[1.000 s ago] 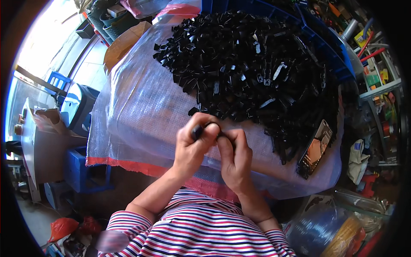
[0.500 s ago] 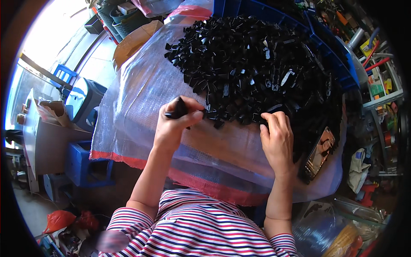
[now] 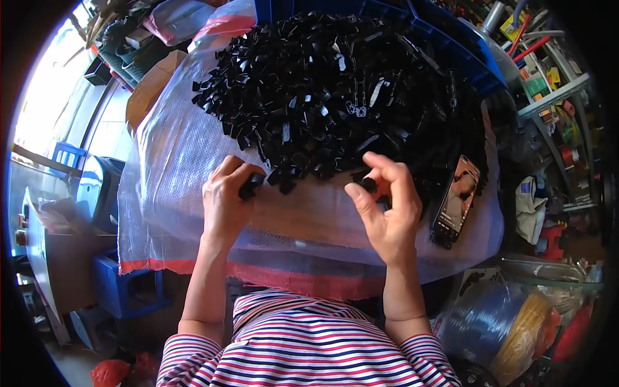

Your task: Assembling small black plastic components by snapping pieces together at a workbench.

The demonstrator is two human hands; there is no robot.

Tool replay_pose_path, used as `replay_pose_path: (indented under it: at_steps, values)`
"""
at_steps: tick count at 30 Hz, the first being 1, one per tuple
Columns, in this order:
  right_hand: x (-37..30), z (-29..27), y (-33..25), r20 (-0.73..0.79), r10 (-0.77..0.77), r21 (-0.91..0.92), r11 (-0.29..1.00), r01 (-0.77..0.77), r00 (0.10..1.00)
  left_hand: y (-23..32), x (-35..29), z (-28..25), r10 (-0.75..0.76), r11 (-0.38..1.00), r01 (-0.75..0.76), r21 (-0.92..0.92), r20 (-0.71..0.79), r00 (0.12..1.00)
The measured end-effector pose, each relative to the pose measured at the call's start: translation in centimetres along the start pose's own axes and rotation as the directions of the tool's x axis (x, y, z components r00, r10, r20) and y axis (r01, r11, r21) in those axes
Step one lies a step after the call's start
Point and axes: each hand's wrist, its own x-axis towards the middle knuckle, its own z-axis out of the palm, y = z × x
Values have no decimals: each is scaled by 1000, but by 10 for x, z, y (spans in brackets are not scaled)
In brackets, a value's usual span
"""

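A large heap of small black plastic pieces [image 3: 303, 103], some with shiny faces, lies on a white woven sheet [image 3: 174, 161] with a red edge. My left hand [image 3: 222, 203] is closed on a dark black piece [image 3: 253, 186] at the heap's near left side. To the right, my right hand [image 3: 394, 209] has its thumb and index finger apart, with a small black piece [image 3: 368, 185] between them, seemingly held by the curled fingers. The exact shape of both pieces is hidden by the fingers.
A smartphone [image 3: 456, 201] with a lit screen leans at the heap's right. Behind stands a blue plastic crate [image 3: 464, 58]. A blue stool [image 3: 126, 284] is at the left, a rack [image 3: 554, 97] with assorted goods at the right, and a plastic-wrapped roll [image 3: 487, 316] at the lower right.
My view has shifted, moving the heap up and left in the picture. My right hand has turned and drawn back from the heap's edge with a black piece. My left hand has turned, still holding its piece.
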Motion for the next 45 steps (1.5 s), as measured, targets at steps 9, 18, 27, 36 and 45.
replay_pose_path:
  at_steps: [9,18,27,36,45]
  values:
    - [-27,34,-22,98,-293,185,945,272,951,39,-8,9,-310,19,440,-898,413,856]
    - [-28,30,-11,66,-268,-53,961,272,961,42,-14,16,-301,-226,462,-858,513,804]
    - [-30,23,-14,183,-76,77,995,63,980,39,-14,17,-305,-144,499,-855,518,799]
    - [-37,23,-18,228,169,132,970,-202,959,47,-18,25,-374,13,394,-919,361,854]
    - [-43,38,-15,194,222,150,956,-253,955,56,-30,25,-286,653,159,-741,-48,957]
